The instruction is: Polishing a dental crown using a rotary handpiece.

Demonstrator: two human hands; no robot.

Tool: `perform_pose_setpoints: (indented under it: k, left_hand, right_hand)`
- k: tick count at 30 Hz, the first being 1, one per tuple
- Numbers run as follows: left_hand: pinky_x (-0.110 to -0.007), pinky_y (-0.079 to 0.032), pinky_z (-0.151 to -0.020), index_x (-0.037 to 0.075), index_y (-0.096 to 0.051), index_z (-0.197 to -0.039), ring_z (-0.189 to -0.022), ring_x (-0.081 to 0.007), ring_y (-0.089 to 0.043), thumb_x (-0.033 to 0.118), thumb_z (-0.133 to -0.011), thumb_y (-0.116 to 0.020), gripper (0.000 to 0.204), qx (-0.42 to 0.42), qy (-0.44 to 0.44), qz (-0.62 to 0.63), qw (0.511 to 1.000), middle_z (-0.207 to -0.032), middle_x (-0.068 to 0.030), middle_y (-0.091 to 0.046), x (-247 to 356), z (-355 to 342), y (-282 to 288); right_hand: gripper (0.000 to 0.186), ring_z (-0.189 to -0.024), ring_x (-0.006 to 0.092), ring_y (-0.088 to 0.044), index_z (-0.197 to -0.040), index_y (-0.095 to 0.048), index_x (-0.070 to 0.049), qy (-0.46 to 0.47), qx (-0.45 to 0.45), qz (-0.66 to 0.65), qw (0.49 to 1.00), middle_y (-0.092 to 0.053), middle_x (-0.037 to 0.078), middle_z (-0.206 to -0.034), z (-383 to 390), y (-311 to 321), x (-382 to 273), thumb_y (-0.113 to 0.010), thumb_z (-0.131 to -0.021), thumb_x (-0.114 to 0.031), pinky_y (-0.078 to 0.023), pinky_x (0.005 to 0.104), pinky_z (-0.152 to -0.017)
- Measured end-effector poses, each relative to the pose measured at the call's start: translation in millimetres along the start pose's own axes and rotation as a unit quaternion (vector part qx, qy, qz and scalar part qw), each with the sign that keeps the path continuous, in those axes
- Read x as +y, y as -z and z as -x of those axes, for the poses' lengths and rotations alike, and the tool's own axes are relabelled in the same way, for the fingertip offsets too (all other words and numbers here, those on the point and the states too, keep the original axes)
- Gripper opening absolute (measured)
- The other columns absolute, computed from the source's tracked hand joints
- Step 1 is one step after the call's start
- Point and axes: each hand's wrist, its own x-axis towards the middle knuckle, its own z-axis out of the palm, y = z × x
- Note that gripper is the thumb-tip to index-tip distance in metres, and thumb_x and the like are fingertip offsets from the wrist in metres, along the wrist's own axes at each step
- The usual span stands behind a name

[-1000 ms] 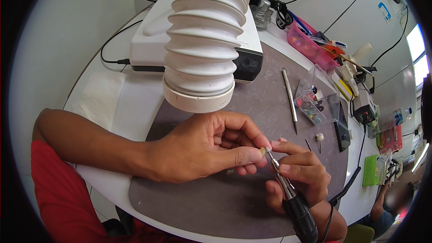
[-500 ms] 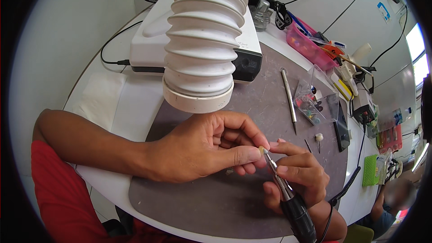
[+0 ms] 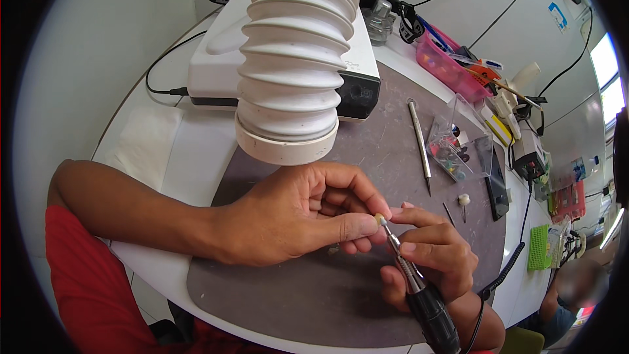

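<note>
Head view: a small yellowish piece [image 3: 379, 219] sits in the left hand [image 3: 288, 223], clamped between thumb and index finger; the right hand [image 3: 438, 255] is closed around a rotary handpiece [image 3: 429, 308], whose bit [image 3: 385, 223] appears to meet it. The step in hand looks like grinding or polishing; the next move seems to call for a steady pinch and light pressure. Beneath lies a grey mat [image 3: 275, 301] on the white desk [image 3: 203, 157].
</note>
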Motion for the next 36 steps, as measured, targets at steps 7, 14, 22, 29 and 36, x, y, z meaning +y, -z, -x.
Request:
perform_pose_setpoints:
  k: [7, 14, 22, 29, 36]
  left_hand:
    - [-0.024, -0.052, -0.079, -0.001, -0.056, -0.107, -0.084, -0.0102, -0.062, 0.006, -0.090, -0.059, 0.019, -0.002, 0.001, 0.002, 1.000, -0.096, -0.0097, -0.065, -1.1, -0.8, 0.0]
    - [-0.024, -0.052, -0.080, -0.001, -0.057, -0.107, -0.086, -0.0101, -0.062, 0.006, -0.090, -0.060, 0.019, 0.006, -0.003, -0.010, 1.000, -0.097, -0.0097, -0.064, -1.5, 0.5, 0.5]
    - [-0.024, -0.051, -0.083, 0.000, -0.058, -0.106, -0.091, -0.0096, -0.060, 0.006, -0.088, -0.062, 0.019, 0.029, -0.022, -0.017, 0.999, -0.098, -0.0075, -0.063, -4.2, 0.9, -0.5]
    - [-0.024, -0.050, -0.082, -0.001, -0.058, -0.105, -0.089, -0.0092, -0.060, 0.007, -0.087, -0.063, 0.020, 0.035, -0.010, -0.024, 0.999, -0.097, -0.0069, -0.063, -1.5, 1.6, -1.3]
    - [-0.022, -0.051, -0.080, 0.000, -0.059, -0.105, -0.086, -0.0086, -0.061, 0.007, -0.087, -0.064, 0.020, 0.024, -0.004, -0.004, 1.000, -0.096, -0.0069, -0.064, -2.4, 0.9, -0.3]
  right_hand:
    - [0.033, -0.088, 0.0347, -0.067, -0.091, -0.056, -0.002, 0.009, -0.004, 0.002, 1.000, -0.064, 0.013, -0.079, -0.8, 0.3, -2.0, -0.079, -0.066, -0.003, -0.055, 0.0459, -0.080]
    - [0.033, -0.087, 0.0341, -0.067, -0.090, -0.056, -0.002, 0.002, 0.000, 0.000, 1.000, -0.064, 0.013, -0.079, -0.2, -0.3, -0.3, -0.079, -0.067, -0.003, -0.055, 0.0454, -0.079]
    - [0.034, -0.087, 0.0338, -0.067, -0.091, -0.056, -0.002, 0.006, -0.006, 0.003, 1.000, -0.064, 0.013, -0.078, -1.4, 0.4, -2.6, -0.079, -0.066, -0.004, -0.055, 0.0461, -0.080]
    - [0.034, -0.087, 0.0334, -0.067, -0.091, -0.056, -0.002, 0.004, 0.014, 0.009, 1.000, -0.064, 0.013, -0.078, 0.2, -1.3, 1.6, -0.080, -0.066, -0.005, -0.055, 0.0458, -0.080]
    - [0.034, -0.087, 0.0333, -0.067, -0.091, -0.056, -0.002, 0.006, 0.006, 0.007, 1.000, -0.064, 0.012, -0.079, -0.3, -0.2, 0.9, -0.079, -0.066, -0.005, -0.055, 0.0455, -0.079]
